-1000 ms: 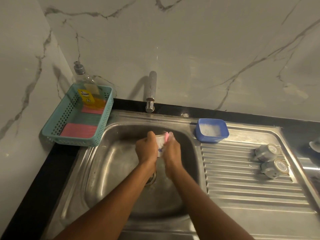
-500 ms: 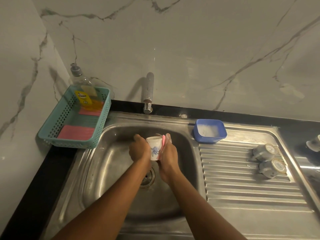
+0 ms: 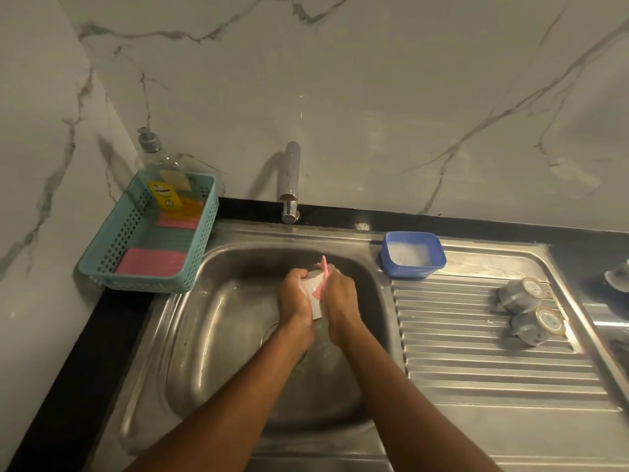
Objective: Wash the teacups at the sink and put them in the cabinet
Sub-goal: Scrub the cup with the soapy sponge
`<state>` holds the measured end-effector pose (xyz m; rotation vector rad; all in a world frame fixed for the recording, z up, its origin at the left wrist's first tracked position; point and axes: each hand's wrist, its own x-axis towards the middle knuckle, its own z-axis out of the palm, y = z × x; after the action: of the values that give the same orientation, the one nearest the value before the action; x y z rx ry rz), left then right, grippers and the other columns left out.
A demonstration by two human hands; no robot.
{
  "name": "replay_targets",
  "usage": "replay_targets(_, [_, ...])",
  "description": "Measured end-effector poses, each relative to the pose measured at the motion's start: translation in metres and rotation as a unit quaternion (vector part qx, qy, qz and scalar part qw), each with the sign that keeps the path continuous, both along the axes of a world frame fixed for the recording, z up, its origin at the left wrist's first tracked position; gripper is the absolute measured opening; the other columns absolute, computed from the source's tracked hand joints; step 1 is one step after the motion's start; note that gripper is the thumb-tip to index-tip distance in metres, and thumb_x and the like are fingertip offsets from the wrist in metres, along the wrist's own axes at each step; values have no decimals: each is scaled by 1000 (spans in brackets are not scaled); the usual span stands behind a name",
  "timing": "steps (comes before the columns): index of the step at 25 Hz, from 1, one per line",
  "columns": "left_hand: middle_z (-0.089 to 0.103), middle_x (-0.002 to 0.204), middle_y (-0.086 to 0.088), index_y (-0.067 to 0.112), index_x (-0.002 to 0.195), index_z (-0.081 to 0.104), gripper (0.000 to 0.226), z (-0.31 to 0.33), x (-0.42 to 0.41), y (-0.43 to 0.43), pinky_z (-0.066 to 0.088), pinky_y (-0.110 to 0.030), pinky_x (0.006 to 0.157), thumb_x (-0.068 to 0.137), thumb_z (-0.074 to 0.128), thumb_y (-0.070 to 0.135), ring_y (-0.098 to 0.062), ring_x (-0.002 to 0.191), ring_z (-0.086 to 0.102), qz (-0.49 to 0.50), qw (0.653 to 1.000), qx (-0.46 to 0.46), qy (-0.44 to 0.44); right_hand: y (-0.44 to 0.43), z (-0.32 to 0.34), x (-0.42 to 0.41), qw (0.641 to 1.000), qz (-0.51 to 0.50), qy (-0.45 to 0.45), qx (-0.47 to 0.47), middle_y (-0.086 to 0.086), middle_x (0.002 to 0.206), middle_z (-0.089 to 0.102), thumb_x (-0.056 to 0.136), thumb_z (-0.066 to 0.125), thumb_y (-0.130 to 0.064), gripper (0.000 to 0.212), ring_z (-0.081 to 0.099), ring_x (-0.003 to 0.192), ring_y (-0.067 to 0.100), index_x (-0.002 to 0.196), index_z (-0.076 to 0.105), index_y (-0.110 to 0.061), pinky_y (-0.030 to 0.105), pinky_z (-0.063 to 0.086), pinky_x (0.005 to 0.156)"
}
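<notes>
Fingers (image 3: 294,276) of the left hand (image 3: 295,301) are curled round a white teacup (image 3: 315,296) and grasp it from its 9 o'clock side. Fingers (image 3: 335,272) of the right hand (image 3: 341,301) pinch a pink scrub pad (image 3: 322,280) against the cup's 3 o'clock side. The teacup sits between both hands, held above the steel sink (image 3: 218,321) bowl and clear of its floor. With the cup as centre: the faucet (image 3: 291,180) stands at 12 o'clock, and a blue tub (image 3: 413,267) holding white contents rests on the sink ledge at 2 o'clock. At 3 o'clock, on the ribbed drainboard (image 3: 476,356), lie two more cups, mouths down and just beside each other — the far upturned cup (image 3: 522,294) and the near upturned cup (image 3: 538,326). At 10 o'clock a teal basket (image 3: 208,229) sits on the black desk (image 3: 85,342); it holds a soap bottle (image 3: 163,178) and a pink sponge (image 3: 151,262).
</notes>
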<state>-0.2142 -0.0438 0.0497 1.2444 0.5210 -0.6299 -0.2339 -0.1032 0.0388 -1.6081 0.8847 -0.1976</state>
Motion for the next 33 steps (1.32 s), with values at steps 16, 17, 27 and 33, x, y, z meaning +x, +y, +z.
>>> replay_targets(16, [70, 89, -15, 3, 98, 71, 31, -11, 11, 5, 52, -34, 67, 92, 51, 26, -29, 80, 68, 0, 999, 31, 13, 11, -23, -7, 1000, 21, 1, -19, 8, 105, 73, 107, 38, -26, 31, 70, 99, 26, 107, 67, -18, 48, 58, 90])
replay_targets(17, [69, 89, -15, 3, 97, 70, 31, -10, 11, 4, 52, -35, 66, 93, 50, 26, -28, 79, 68, 2, 999, 41, 2, 16, -19, -11, 1000, 8, -20, -3, 7, 109, 73, 109, 36, -29, 32, 70, 103, 23, 112, 67, -20, 44, 58, 91])
replay_targets(27, [67, 80, -9, 9, 101, 66, 35, -15, 28, 20, 51, -27, 55, 96, 48, 38, -21, 69, 66, -67, 997, -33, 26, 3, 4, -8, 994, 40, -25, 98, 11, 101, 71, 109, 36, -37, 36, 71, 94, 22, 108, 63, -13, 35, 59, 83])
replay_targets(33, [72, 99, -17, 10, 115, 64, 58, -19, 13, 11, 55, -34, 67, 100, 36, 59, -28, 83, 71, 10, 996, 1, 83, 13, 2, -22, 997, -7, -81, -14, 3, 90, 73, 96, 62, -44, 30, 73, 78, 9, 103, 66, -15, 19, 57, 65])
